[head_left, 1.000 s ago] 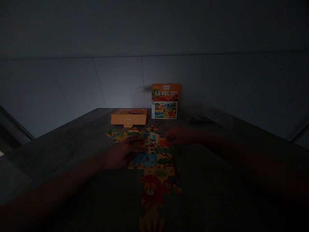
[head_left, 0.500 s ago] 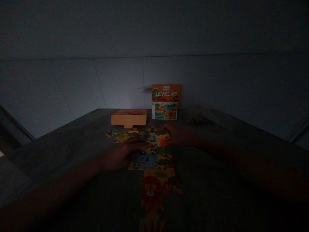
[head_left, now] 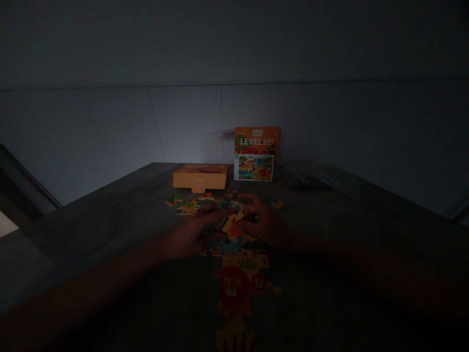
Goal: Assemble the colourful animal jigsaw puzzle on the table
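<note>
Dim light leaves much detail hard to make out. My right hand [head_left: 269, 225] grips a yellow and red-orange puzzle piece [head_left: 235, 229] between thumb and fingers, over the partly joined jigsaw puzzle [head_left: 245, 264]. Opposite it, my left hand [head_left: 192, 232] reaches in from the left, fingers stretched and thumb apart, beside the piece and above the blue animal section. Whether its fingertips touch the piece, I cannot tell. The joined strip runs toward me, with a red lion at its near part. Loose puzzle pieces [head_left: 190, 206] lie beyond my left hand.
An orange box [head_left: 200, 178] lies flat at the back of the grey table [head_left: 120, 210]. Beside it an orange "LEVEL UP!" box [head_left: 257, 134] stands upright, a picture card [head_left: 253, 167] leaning on its front. A clear plastic bag [head_left: 337, 181] rests to the right.
My right hand has moved left and nearer to me with the puzzle piece, closer to my left hand. Loose pieces it covered now show behind it. The view has shifted slightly.
</note>
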Available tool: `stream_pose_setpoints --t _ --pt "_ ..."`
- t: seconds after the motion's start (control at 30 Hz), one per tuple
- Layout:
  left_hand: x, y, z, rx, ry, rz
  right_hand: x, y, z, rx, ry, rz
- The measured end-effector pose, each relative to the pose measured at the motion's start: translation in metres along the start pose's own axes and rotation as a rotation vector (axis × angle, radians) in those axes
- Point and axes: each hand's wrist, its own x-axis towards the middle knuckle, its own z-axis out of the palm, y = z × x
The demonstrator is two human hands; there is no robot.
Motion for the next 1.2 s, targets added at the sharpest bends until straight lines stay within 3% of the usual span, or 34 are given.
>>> stream_pose_setpoints --t 0.2,0.33,0.6,0.83,1.03,1.2 --pt "0.0 -0.001 0.002 -0.045 -0.004 -0.093 0.003 0.009 0.005 0.064 0.106 -0.066" --pt "0.0 -0.003 0.002 -0.049 0.029 -0.153 0.002 0.01 0.004 0.055 0.062 -0.1" --pt "-0.003 -0.012 0.0 -0.032 0.149 -0.225 -0.005 0.011 0.003 -0.198 -0.083 -0.279" --pt "-0.001 -0.009 0.002 -0.059 0.14 -0.219 -0.004 0.014 0.005 -0.307 -0.059 -0.316" --pt "-0.001 -0.009 0.001 -0.053 0.134 -0.235 -0.004 0.014 0.007 -0.179 -0.056 -0.241" --pt "0.0 -0.011 0.001 -0.01 0.2 -0.229 -0.002 0.012 0.007 -0.073 -0.066 -0.147"
